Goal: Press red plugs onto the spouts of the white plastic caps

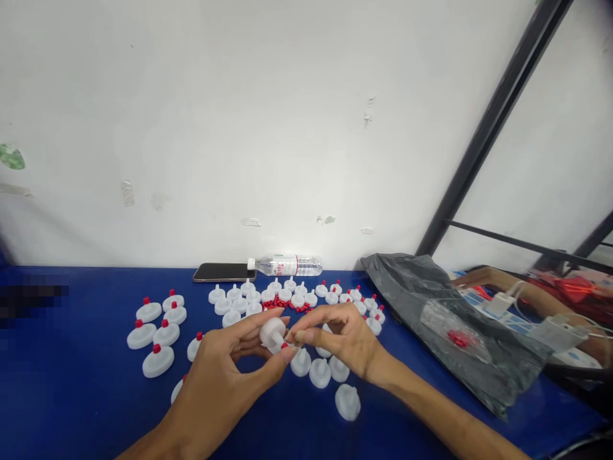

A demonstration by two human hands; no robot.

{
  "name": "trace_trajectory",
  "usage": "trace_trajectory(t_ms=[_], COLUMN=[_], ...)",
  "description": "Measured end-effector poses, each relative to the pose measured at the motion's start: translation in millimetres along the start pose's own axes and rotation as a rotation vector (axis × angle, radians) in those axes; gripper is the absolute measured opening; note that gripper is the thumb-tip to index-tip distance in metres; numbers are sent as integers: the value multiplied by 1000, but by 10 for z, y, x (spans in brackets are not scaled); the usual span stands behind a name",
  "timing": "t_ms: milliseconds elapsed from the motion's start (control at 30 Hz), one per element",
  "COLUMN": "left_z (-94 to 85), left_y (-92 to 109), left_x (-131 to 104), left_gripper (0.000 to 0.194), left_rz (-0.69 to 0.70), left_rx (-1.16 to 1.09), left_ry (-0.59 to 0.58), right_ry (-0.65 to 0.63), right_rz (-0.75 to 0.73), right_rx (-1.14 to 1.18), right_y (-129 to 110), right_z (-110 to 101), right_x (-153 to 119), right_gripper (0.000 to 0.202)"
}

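A white nozzle cap (272,332) with a small red tip (285,345) is gripped in my left hand (225,367), its spout slanting down to the right by my thumb. My right hand (347,342) is closed in a pinch beside the spout; whatever lies between its fingertips cannot be made out. Behind the hands lies a pile of loose red tips (276,303). Several white nozzle caps without red tips (320,373) stand below my right hand, and more bare ones (223,306) stand beyond my left hand. Red-tipped nozzle caps (158,361) are grouped at left.
More red-tipped caps (357,293) stand at right. A phone (223,273) and a clear bottle (290,265) lie along the wall. On the right, a grey plastic bag (407,287) carries a clear packet (454,332) with red pieces. Another person's arm (498,281) shows beyond the black frame.
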State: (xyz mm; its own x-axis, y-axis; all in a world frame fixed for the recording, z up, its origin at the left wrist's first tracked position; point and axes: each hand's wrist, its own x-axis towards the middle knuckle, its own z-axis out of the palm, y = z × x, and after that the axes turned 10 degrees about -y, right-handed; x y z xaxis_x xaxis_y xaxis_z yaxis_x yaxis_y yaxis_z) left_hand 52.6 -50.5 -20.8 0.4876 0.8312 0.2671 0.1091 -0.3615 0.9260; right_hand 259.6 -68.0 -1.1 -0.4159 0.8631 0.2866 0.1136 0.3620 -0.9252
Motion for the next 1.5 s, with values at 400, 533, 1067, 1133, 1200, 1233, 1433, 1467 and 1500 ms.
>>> trace_trajectory(t_ms=[400, 533, 1067, 1133, 1200, 1233, 1433, 1467, 1500], left_z=[30, 6, -3, -4, -7, -8, -14, -14, -13], left_y=[9, -26, -17, 19, 46, 53, 39, 35, 32], left_x=[-30, -73, -64, -72, -80, -85, -94, -94, -94], left_gripper=[47, 52, 25, 25, 25, 26, 25, 25, 25], left_rz=[-111, -117, 124, 148, 171, 180, 228, 232, 233], left_rx=[-85, 84, 518, 506, 490, 485, 505, 510, 513], left_ry=[-159, -153, -88, -94, -109, -114, -124, -120, -121], right_ry=[6, 67, 239, 229, 225, 224, 211, 212, 217], right_rz=[-444, -459, 303, 292, 277, 269, 239, 237, 234], right_rx=[-566, -640, -943, -935, -929, -927, -913, -916, -922], right_y=[42, -46, 472, 486, 496, 502, 566, 571, 569], right_z=[139, 33, -862, -853, -843, -838, -822, -825, -829], right_x=[-61, -43, 117, 121, 124, 125, 127, 127, 127], right_gripper=[14, 7, 8, 5, 5, 5, 8, 11, 14])
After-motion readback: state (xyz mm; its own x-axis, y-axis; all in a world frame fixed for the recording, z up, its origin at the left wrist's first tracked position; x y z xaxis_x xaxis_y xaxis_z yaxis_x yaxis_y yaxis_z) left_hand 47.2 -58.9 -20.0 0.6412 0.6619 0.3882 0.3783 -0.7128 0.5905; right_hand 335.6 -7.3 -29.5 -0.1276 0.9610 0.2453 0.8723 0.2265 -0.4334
